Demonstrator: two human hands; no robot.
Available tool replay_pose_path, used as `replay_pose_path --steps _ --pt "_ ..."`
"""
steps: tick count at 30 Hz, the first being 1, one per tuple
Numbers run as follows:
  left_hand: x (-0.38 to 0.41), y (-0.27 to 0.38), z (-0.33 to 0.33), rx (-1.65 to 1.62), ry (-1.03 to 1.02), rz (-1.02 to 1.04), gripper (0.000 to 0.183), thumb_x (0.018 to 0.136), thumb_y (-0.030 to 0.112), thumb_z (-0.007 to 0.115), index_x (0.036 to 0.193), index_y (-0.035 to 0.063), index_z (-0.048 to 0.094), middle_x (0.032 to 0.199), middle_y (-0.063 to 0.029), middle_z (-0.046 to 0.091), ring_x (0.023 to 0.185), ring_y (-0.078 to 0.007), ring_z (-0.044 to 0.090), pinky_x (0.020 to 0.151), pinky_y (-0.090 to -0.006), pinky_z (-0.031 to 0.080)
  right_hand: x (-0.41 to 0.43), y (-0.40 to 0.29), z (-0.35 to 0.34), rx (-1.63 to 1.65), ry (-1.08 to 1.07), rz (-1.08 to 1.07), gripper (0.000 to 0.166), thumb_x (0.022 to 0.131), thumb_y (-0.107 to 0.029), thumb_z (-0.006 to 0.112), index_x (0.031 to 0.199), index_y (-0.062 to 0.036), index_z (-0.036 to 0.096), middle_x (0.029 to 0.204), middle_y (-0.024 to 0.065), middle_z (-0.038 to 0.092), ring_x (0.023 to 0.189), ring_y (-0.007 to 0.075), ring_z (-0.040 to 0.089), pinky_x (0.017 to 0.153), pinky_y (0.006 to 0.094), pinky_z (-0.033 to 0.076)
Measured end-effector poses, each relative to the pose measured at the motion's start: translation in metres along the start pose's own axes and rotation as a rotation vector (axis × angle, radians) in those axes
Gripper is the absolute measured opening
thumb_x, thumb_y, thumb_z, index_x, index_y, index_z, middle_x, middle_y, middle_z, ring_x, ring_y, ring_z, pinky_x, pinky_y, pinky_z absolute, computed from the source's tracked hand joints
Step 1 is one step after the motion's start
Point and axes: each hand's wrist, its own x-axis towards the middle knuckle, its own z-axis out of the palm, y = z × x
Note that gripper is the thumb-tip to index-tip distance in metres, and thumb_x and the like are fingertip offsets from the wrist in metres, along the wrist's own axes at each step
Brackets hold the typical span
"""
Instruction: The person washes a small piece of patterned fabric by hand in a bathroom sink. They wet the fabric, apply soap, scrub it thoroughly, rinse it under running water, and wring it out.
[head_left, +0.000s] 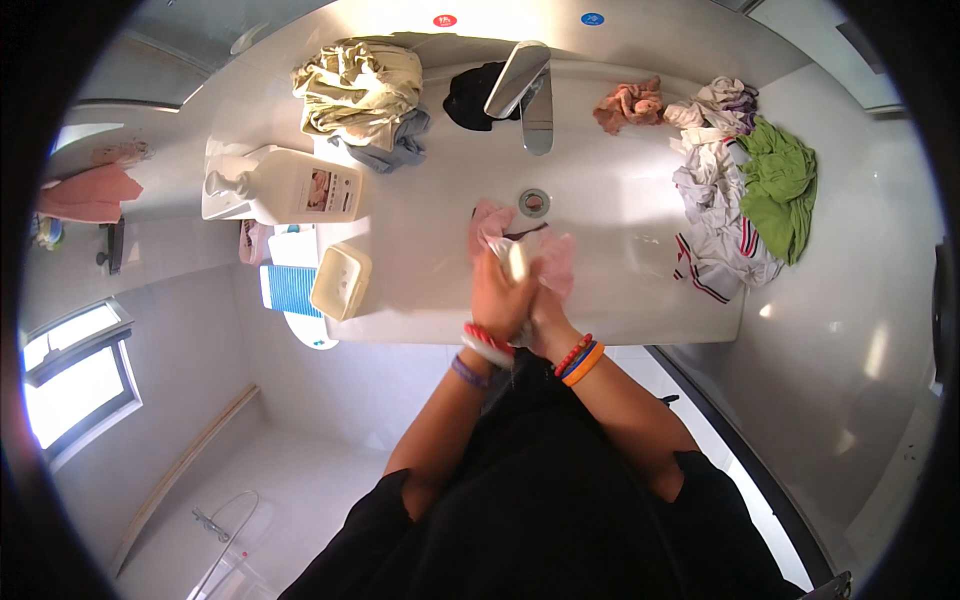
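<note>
Both hands are close together over the front of a white sink basin (435, 277). My left hand (499, 296) is closed around a pale, whitish bar (517, 261), seemingly soap, blurred at its edges. Beside it, my right hand (549, 311) grips a wet pink cloth (556, 262), whose folds hang out on both sides of the hands; a dark strip shows on it. Part of the right hand's fingers is hidden behind the left hand. Just beyond the cloth lies the round metal drain (534, 202), with the chrome faucet (537, 112) above it.
Left of the basin stand a large pump bottle (300, 187), an empty cream soap box (341, 281) and a blue striped item (289, 289). Crumpled khaki (360, 90) and black cloths (472, 97) lie at the back. Orange (630, 105), white (709, 187) and green garments (780, 187) line the right side.
</note>
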Motion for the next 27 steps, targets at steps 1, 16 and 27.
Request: replay_pose_path --steps 1,16,27 --pt "0.012 -0.005 0.001 -0.23 0.005 -0.102 0.028 0.076 0.022 0.065 0.086 -0.0013 0.053 0.083 -0.0191 0.057 0.076 -0.0357 0.055 0.065 -0.039 0.043 -0.006 -0.009 0.013 0.04 0.066 0.073 0.039 0.093 -0.037 0.035 0.116 -0.0084 0.048 0.107 0.0059 0.057 0.095 0.018 0.057 0.081 0.0318 0.047" --pt "0.008 0.001 -0.088 -1.51 0.029 -0.497 0.03 0.087 0.037 0.052 0.099 0.0098 0.052 0.101 -0.0074 0.056 0.097 -0.0276 0.055 0.084 -0.0461 0.044 -0.017 -0.064 -0.062 0.513 0.028 -0.051 0.033 0.076 -0.024 0.051 0.102 -0.0042 0.057 0.102 0.0111 0.061 0.094 0.0281 0.058 0.089 0.0432 0.043" --pt "-0.031 0.002 -0.094 -1.524 0.094 -0.535 0.024 0.087 0.029 0.051 0.099 0.0083 0.053 0.098 -0.004 0.056 0.094 -0.0244 0.054 0.085 -0.0431 0.044 -0.027 -0.058 -0.079 0.201 -0.268 -0.233 0.081 0.075 -0.059 0.045 0.131 -0.0018 0.033 0.133 0.0145 0.039 0.124 0.0262 0.035 0.103 0.0418 0.03"
